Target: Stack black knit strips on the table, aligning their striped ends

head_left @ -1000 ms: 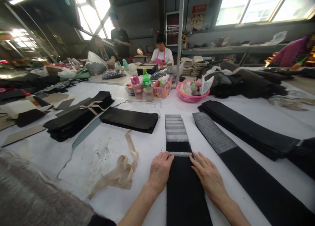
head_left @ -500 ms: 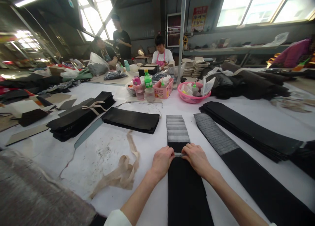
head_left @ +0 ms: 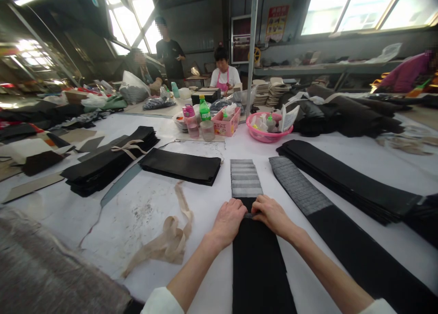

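A long stack of black strips [head_left: 258, 264] runs away from me, its far end fanned into grey edge bands [head_left: 245, 177]. Across its near-middle lies the edge of a black strip, pinched from both sides. My left hand [head_left: 230, 220] is closed at the left of that edge, the fingers curled over it. From the right, my right hand [head_left: 270, 213] pinches the same edge with thumb and fingertips. A small bit of grey edge shows between the hands. To the right lies a second fanned black stack [head_left: 345, 234] with a grey far end [head_left: 301, 186].
Black stacks lie at right [head_left: 345, 177] and left, one tied [head_left: 109, 161], one flat [head_left: 180, 166]. A beige ribbon [head_left: 171, 241] lies left of my hands. Further back are a pink basin [head_left: 267, 134], a pink box [head_left: 226, 122], bottles and a metal pole [head_left: 252, 45]. Several people work beyond.
My left hand has shifted slightly right and flattened over the strip's edge. Both hands are closer together, and less of the grey edge shows between them.
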`<move>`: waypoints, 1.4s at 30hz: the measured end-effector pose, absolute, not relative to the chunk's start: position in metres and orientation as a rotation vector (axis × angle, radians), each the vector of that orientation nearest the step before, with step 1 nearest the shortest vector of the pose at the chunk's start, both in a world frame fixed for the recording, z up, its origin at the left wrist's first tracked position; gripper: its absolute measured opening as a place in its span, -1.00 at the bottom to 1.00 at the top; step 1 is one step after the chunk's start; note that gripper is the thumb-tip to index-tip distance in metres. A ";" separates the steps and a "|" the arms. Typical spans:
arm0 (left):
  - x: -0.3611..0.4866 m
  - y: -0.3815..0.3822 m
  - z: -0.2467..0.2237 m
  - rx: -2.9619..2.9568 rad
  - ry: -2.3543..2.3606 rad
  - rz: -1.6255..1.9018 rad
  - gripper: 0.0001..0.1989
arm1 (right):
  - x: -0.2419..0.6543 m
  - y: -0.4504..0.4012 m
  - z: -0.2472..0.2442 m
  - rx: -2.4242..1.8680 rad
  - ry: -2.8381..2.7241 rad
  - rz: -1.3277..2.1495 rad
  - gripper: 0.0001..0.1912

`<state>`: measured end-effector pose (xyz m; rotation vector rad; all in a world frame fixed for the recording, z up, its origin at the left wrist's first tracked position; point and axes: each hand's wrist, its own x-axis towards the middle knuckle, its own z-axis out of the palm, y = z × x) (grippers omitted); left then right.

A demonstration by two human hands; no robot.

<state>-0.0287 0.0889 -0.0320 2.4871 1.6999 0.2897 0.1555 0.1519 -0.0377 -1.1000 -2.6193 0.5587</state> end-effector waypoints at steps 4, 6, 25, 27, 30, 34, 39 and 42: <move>-0.027 0.088 -0.028 2.512 1.682 0.286 -0.84 | 0.164 0.149 -0.051 -0.948 -2.572 0.528 -0.96; -0.025 0.086 -0.029 2.547 1.684 0.303 -0.87 | 0.167 0.147 -0.055 -0.893 -2.560 0.463 -0.90; -0.025 0.075 -0.047 2.864 1.642 0.317 -0.78 | 0.171 0.125 -0.058 -0.753 -2.616 0.135 -0.80; -0.026 0.076 -0.047 2.855 1.636 0.331 -0.77 | 0.173 0.126 -0.059 -0.752 -2.606 0.169 -0.79; -0.027 0.076 -0.049 2.794 1.652 0.355 -0.77 | 0.178 0.129 -0.062 -0.790 -2.559 0.249 -0.80; -0.028 0.077 -0.050 2.738 1.638 0.414 -0.78 | 0.183 0.130 -0.065 -0.826 -2.517 0.280 -0.81; -0.030 0.078 -0.047 2.787 1.545 0.364 -0.72 | 0.182 0.129 -0.065 -0.809 -2.531 0.238 -0.79; -0.030 0.078 -0.046 2.794 1.524 0.305 -0.70 | 0.181 0.128 -0.064 -0.827 -2.543 0.243 -0.78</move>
